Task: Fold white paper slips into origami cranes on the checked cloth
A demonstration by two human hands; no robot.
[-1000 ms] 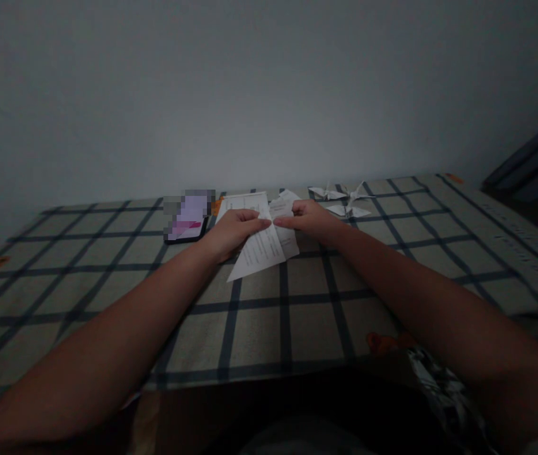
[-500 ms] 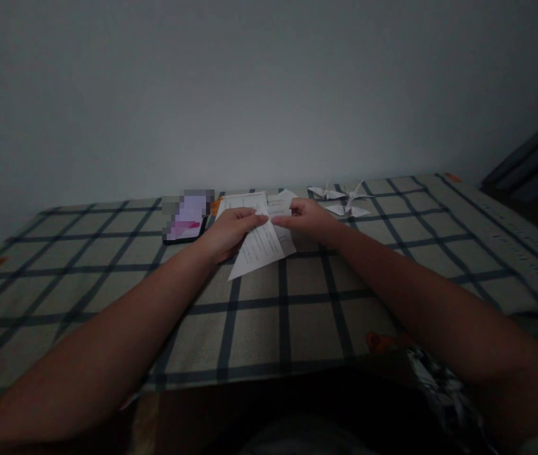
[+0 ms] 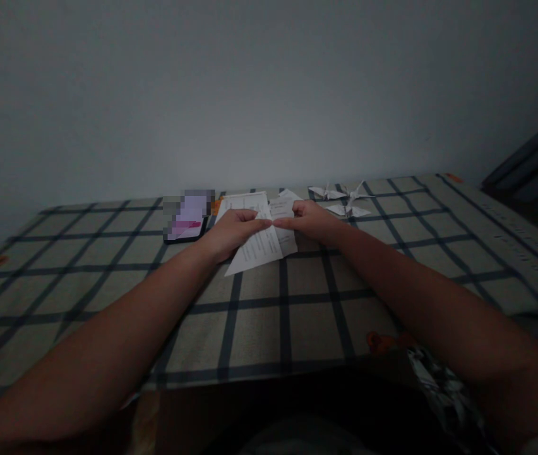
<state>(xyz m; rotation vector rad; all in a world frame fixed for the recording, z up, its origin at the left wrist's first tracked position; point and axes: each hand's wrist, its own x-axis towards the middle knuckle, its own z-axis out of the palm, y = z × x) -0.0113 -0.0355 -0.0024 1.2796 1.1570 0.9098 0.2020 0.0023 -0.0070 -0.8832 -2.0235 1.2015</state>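
Observation:
Both hands grip a white sheet of printed paper [image 3: 259, 248] above the checked tablecloth. My left hand [image 3: 232, 232] pinches it from the left, thumb on top. From the right, my right hand [image 3: 312, 219] pinches it with the thumb on top and the fingers curled beneath. The two thumb tips meet near the middle of the sheet. A crease runs down the paper's right part, and its lower left corner comes to a point. More printed paper [image 3: 245, 201] lies just behind my hands, partly covered by them.
Several folded paper cranes [image 3: 348, 205] sit beyond my right hand. A phone [image 3: 186, 221] with a lit, partly blurred screen is left of the papers. The checked tablecloth [image 3: 259, 328] reaches a pale wall [image 3: 269, 95] at the back. Dark striped fabric [image 3: 534, 158] is at far right.
My left thumb has slid slightly right to meet the right thumb. The paper's lower edge has risen a little, and its pointed corner has shifted slightly left.

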